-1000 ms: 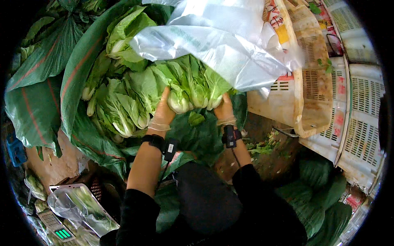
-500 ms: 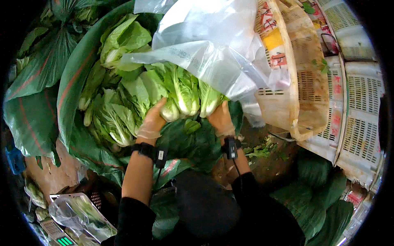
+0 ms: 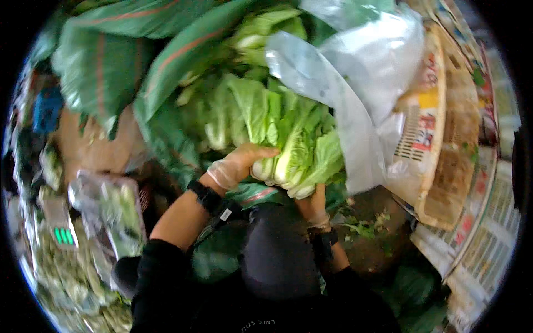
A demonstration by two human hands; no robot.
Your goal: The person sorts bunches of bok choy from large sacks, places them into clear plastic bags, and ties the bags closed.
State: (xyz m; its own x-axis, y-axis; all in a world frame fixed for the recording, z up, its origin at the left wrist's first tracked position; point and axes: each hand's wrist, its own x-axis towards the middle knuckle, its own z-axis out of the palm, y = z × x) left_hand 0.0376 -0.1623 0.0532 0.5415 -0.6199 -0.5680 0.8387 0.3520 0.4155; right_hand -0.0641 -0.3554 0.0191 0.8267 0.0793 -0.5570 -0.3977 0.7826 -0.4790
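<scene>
Seen from above, a person in dark sleeves held a bunch of pale green leafy cabbages (image 3: 294,150) at the centre of the view, stalk ends pointing down toward the body. The left hand (image 3: 240,164), in a thin clear glove, lay over the white stalks from the left, its grip curled loosely around them. The right hand (image 3: 315,204) cupped the bunch from underneath, grip closed against the stalk bases. Each wrist wore a black band. A large sheet of clear plastic bag (image 3: 355,83) hung over the upper right of the bunch, touching the leaves. More cabbages lay behind, resting in a green woven sack (image 3: 166,72) with thin red stripes. To the right stood a tan woven basket (image 3: 444,161) lined with printed paper showing yellow, red and white patches, and beyond it pale slotted crates (image 3: 494,222). At the lower left sat a clear packet of greens (image 3: 108,213).
</scene>
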